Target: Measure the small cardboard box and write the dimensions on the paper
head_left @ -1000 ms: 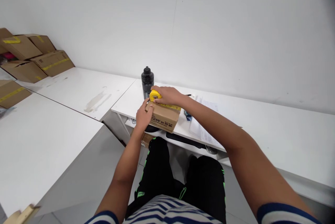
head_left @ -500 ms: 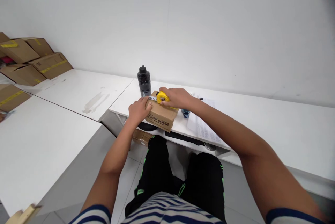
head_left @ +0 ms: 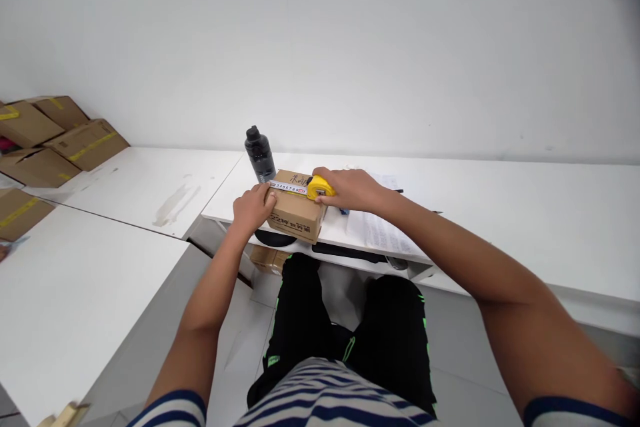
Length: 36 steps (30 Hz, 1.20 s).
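A small brown cardboard box [head_left: 295, 210] with dark print on its front and handwriting on top sits at the desk's front edge. My right hand [head_left: 353, 188] is closed around a yellow tape measure [head_left: 321, 188] at the box's right end. The pulled-out blade [head_left: 290, 188] lies across the top of the box, its numbers facing up. At the box's left edge my left hand [head_left: 254, 207] is closed, holding the blade's end against the box with thumb and fingers; the tip itself is hidden.
A dark water bottle [head_left: 261, 155] stands just behind the box. Printed sheets [head_left: 380, 230] and a pen [head_left: 399, 190] lie to the right, partly under my right arm. Several taped cardboard boxes [head_left: 87, 144] are stacked at the far left. A black keyboard [head_left: 349, 253] sits on the lower shelf.
My right hand has moved right with the tape measure, so more blade shows across the box top. My left hand stays at the box's left edge. The camera view has shifted slightly.
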Available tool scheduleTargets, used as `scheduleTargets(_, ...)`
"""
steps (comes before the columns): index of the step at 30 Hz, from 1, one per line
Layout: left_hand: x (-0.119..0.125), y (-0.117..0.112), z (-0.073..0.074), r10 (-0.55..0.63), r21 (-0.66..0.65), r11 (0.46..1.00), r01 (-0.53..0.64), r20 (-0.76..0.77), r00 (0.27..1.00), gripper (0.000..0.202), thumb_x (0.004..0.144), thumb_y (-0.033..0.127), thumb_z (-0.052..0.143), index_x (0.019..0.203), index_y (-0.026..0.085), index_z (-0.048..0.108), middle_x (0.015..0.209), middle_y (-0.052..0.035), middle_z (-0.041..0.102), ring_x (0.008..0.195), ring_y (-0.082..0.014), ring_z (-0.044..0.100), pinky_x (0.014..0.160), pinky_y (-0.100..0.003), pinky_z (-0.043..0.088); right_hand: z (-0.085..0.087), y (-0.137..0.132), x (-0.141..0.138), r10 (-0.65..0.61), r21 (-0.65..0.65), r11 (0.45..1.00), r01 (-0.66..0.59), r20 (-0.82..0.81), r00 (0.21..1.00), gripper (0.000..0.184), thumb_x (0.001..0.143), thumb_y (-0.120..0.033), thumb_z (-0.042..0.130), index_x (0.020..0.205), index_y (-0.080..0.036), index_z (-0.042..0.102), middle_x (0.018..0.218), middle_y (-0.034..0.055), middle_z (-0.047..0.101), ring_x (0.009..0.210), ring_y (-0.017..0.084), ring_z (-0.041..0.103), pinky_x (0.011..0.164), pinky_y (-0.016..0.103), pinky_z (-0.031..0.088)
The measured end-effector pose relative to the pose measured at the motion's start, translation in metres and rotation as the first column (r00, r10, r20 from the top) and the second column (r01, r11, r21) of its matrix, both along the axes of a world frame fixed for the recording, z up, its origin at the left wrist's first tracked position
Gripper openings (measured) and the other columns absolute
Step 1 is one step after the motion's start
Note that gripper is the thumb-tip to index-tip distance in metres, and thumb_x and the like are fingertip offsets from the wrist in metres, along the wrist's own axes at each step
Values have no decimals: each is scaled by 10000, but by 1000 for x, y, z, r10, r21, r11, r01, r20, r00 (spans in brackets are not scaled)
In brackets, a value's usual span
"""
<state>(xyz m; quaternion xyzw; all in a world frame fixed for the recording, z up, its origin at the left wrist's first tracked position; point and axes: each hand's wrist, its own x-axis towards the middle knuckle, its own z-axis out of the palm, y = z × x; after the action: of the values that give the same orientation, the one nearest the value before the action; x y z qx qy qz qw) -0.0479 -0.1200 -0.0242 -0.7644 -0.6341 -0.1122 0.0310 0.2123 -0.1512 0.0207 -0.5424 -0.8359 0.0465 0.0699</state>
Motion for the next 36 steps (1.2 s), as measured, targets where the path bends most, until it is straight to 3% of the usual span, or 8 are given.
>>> scheduleTargets(13,8,0,10,26,-3,1000,-27,-98,995,516,971,457,315,1422,300,510,1440,-61,578,1205,-316,603,918,-449,499,-18,-24,40,-33,6,999,34,-96,995,503,898,-486,509,1345,-269,435,1044,63,730,789,227,641,582,283,317)
scheduleTargets(22,8,-2,12,31,-17,999,-33,-125,992,525,976,485,268,1422,304,477,1342,-89,651,1142,-329,640,854,-434,499,-22,-38,59,-64,21,997,68,-128,990,495,904,-503,477,1342,-275,437,1036,58,729,779,228,640,555,279,303)
scheduleTargets(29,8,-3,13,35,-41,998,-39,-102,994,524,982,480,256,1434,310,459,1345,-87,649,1149,-312,633,860,-409,486,-24,-37,60,-70,11,997,72,-133,989,489,905,-512,486,1336,-287,436,1043,59,724,767,224,638,555,278,311)
scheduleTargets(36,5,1,6,25,-32,999,-28,-67,997,520,982,478,265,1437,313,454,1324,-85,658,1137,-312,639,849,-401,488,-23,-24,41,-49,10,999,51,-128,991,523,907,-508,488,1367,-273,411,1109,72,715,830,244,651,580,283,333)
